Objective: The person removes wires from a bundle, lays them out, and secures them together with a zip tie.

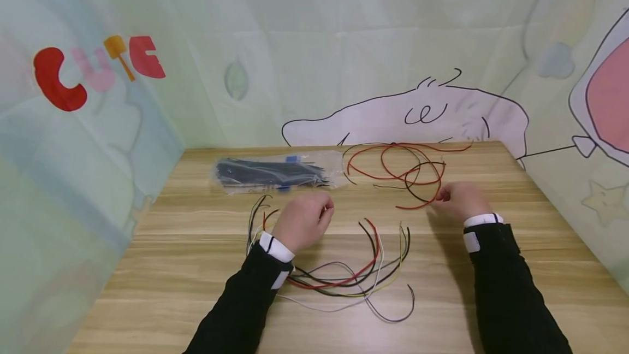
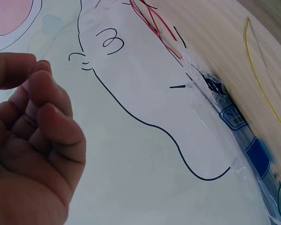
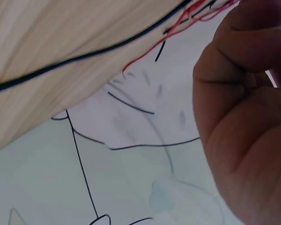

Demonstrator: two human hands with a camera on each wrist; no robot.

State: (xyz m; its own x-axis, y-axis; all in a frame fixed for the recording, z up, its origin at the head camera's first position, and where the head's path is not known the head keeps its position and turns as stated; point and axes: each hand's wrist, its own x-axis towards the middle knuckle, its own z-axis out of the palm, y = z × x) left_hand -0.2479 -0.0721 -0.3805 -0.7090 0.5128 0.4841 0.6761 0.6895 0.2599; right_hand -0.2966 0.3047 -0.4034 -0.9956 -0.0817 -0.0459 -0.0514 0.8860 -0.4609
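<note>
My right hand (image 1: pixel 464 201) is at the near right side of a loose coil of red wire (image 1: pixel 413 208), its thumb and fingertips pinching the wire. Thin black wires are tangled in with the coil. In the right wrist view, red strands run up to the fingertips of the right hand (image 3: pixel 243 108). The left hand (image 1: pixel 302 220) hovers above the table between the plastic bag and the near wires. Its fingers curl loosely with nothing seen in them, as the left wrist view of the hand (image 2: pixel 42 136) also shows.
A clear plastic bag (image 1: pixel 265 172) full of black strips, perhaps cable ties, lies at the back left. Several wires in red, black, white, yellow and grey, including a red one (image 1: pixel 379 245), spread under and beside the left forearm. Printed cloth (image 1: pixel 304 42) walls in the wooden table (image 1: pixel 162 266).
</note>
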